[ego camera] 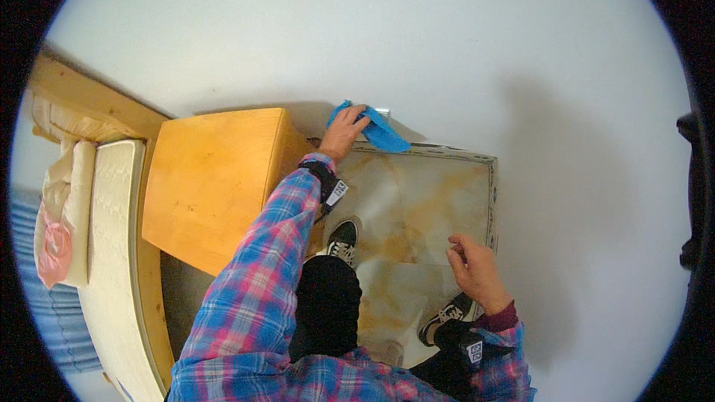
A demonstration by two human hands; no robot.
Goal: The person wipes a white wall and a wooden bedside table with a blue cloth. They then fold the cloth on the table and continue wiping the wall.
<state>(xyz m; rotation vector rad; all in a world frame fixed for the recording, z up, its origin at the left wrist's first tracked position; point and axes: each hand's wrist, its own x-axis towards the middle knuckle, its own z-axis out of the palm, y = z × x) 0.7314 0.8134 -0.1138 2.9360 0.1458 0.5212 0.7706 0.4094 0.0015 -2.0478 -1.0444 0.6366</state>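
Note:
My left hand [345, 133] grips a blue cloth [385, 133] at the foot of the pale wall [391, 39]. The cloth hangs out to the right of the fingers. It partly covers a small white fitting on the wall [383, 112], whose kind I cannot tell. Above the floor near the right-hand wall, my right hand [475, 268] holds nothing; its fingers are loosely bent, with thumb and forefinger a little apart.
Left of my arm stands a wooden cabinet [212, 178]. Beyond it is a wooden bed frame [153, 290] with a cream mattress [111, 245] and a pink bag [56, 251]. A patterned skirting border [492, 195] edges the marbled tile floor [402, 212], where my shoes [342, 240] rest.

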